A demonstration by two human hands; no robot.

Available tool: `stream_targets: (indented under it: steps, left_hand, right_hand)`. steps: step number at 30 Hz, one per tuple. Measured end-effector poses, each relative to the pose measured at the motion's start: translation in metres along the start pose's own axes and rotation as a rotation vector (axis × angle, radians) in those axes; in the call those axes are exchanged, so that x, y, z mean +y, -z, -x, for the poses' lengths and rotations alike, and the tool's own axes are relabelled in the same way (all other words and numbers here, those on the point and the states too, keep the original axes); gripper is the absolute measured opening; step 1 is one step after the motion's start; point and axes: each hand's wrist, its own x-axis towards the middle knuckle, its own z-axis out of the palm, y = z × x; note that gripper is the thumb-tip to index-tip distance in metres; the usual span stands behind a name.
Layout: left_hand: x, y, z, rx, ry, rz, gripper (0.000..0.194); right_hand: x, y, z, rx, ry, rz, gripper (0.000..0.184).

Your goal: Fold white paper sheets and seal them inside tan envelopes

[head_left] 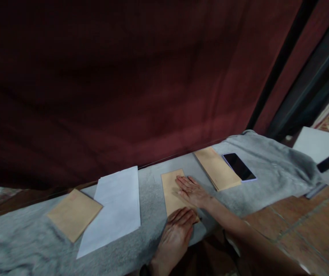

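A tan paper envelope [170, 188] lies lengthwise on the grey cloth in front of me. My right hand [192, 191] rests flat on its right side, fingers stretched towards the upper part. Across the near end lies my left hand [177, 232], palm down, its fingers extended side by side over the paper. Both hands press on the envelope from above and grip nothing that I can see. The near edge of the envelope is partly hidden under the fingers.
A stack of tan envelopes [218, 168] lies to the right, touching a dark-screened phone [240, 167]. On the left are white paper sheets [117, 211], with more tan envelopes [74, 214] overlapping their edge. Behind the cloth-covered surface [151, 191] hangs a dark red curtain [153, 96].
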Motion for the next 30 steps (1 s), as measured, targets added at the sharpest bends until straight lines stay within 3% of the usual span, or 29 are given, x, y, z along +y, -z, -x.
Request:
stream_targets:
  steps: [5,9,23,30]
  left_hand:
    - [0.0,0.0,0.001,-0.028,0.007,0.001,0.041]
    - [-0.002,0.004,0.004,-0.047,0.001,0.013,0.044]
    - [-0.01,0.012,0.004,-0.076,0.052,0.19,0.053]
    - [-0.016,0.028,0.0,-0.068,0.072,0.336,0.03]
  right_hand:
    - [0.002,-0.006,-0.016,0.035,-0.088,0.029,0.058]
    - [0.003,-0.008,-0.015,0.057,-0.075,0.013,0.06]
    - [-0.012,0.009,0.032,-0.081,0.09,-0.094,0.056]
    - [-0.022,0.023,0.05,-0.17,0.164,-0.153,0.057]
